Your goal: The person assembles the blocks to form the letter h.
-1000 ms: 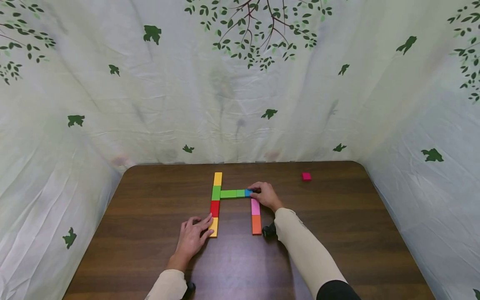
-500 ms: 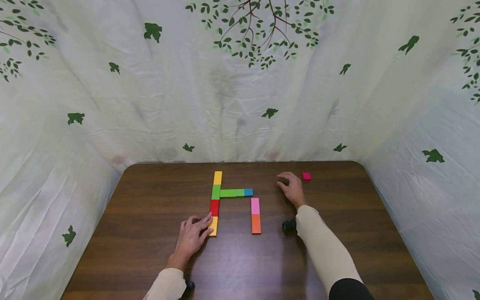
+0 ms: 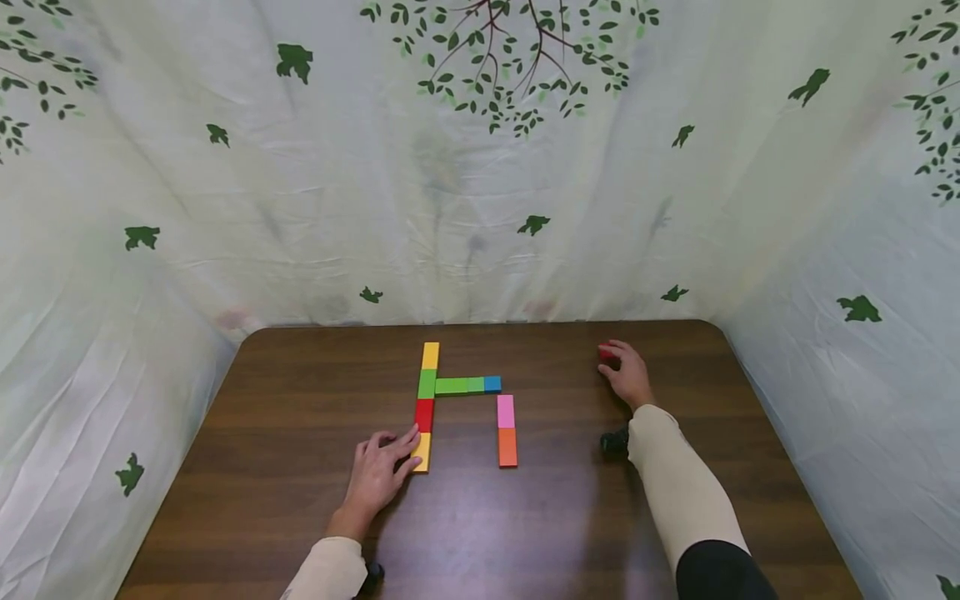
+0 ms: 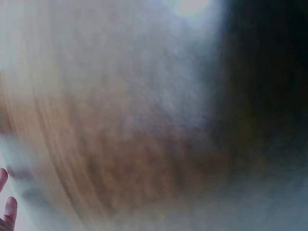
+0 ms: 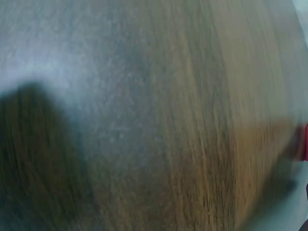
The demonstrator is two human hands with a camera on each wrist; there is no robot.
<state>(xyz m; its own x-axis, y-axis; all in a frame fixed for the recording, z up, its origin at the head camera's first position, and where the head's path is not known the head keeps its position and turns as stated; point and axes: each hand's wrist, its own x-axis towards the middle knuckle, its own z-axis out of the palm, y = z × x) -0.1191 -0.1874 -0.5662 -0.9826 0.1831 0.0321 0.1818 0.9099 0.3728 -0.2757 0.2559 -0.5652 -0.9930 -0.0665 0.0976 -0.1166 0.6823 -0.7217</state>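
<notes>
Right hand: the right hand [image 3: 628,375] lies at the far right of the bench [image 3: 300,400], its fingers curled over the red block [image 3: 606,352]; whether they actually pinch it cannot be told from the head view.
Red block: near the bench's far edge, well apart from the other blocks, mostly hidden by the fingers.
Left hand: the left hand [image 3: 377,472] rests flat, fingers straight, fingertips touching the near yellow block [image 3: 422,452].
Column: yellow, red, green and yellow blocks in a line.
Crossbar: green blocks [image 3: 457,385] and a blue block [image 3: 492,383] run rightward.
Short column: pink block [image 3: 506,411] and orange block [image 3: 507,447], just right of the crossbar's end.
Wrist views: blurred wood grain.
</notes>
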